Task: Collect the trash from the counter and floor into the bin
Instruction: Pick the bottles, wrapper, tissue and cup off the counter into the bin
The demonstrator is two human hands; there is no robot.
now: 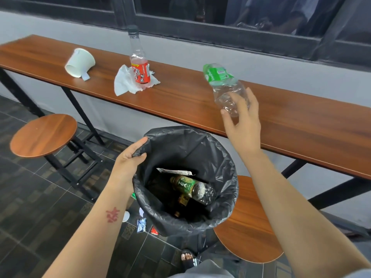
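Note:
My left hand (128, 159) grips the near-left rim of a bin lined with a black bag (200, 135), held in front of the counter. Inside lie a tea bottle (190, 187) and a torn wrapper (174, 171). Above the counter's front edge, my right hand (244, 125) holds a crumpled clear bottle with a green label (220, 77) by its base, tilted, cap end up and to the left. On the wooden counter (180, 99) stand a red-labelled bottle (140, 71) on a crumpled white tissue (124, 83), and a tipped white paper cup (79, 62).
Small wrappers lie on the dark tiled floor under the bin: a blue one (141, 224), a red one (154, 230) and a white scrap (126, 216). One round wooden stool (43, 135) stands at left, another (249, 221) right of the bin. My sandalled foot (187, 257) is below.

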